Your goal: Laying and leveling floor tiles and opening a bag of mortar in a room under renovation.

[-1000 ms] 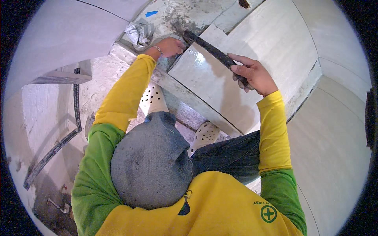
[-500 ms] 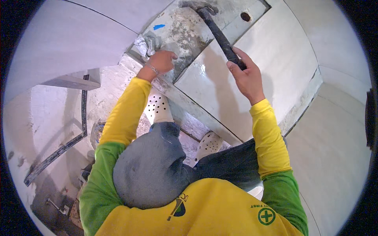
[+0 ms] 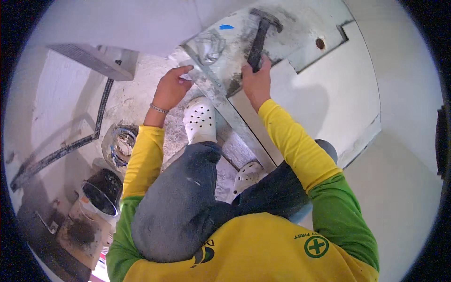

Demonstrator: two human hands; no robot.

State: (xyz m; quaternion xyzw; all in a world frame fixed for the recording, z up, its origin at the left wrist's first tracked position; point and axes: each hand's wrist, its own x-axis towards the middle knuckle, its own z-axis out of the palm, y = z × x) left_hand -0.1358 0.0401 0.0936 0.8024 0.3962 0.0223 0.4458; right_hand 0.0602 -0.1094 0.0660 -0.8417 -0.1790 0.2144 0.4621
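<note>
My right hand (image 3: 258,82) is closed around the dark handle of a hammer (image 3: 258,47), and the hammer's head points away from me over the rough cement. Just beside it begins a large pale tile (image 3: 305,110) with a cut-out corner. My left hand (image 3: 173,89) hovers by the far end of a narrow raised curb (image 3: 239,124). Its index finger is stretched out and apart from the thumb, with nothing visible between them. Past those fingertips lies a crumpled clear plastic bag (image 3: 210,47).
A blue scrap (image 3: 226,27) and a round hole (image 3: 320,43) show in the floor ahead. At my left are a dirty bucket (image 3: 101,192), a round container with debris (image 3: 123,143) and a leaning grey panel (image 3: 91,60). My white clog (image 3: 199,117) stands beside the curb.
The hammer has swung left and closer, its head now pointing straighter ahead. My left hand has drawn back from the bag toward the left. The view has shifted slightly.
</note>
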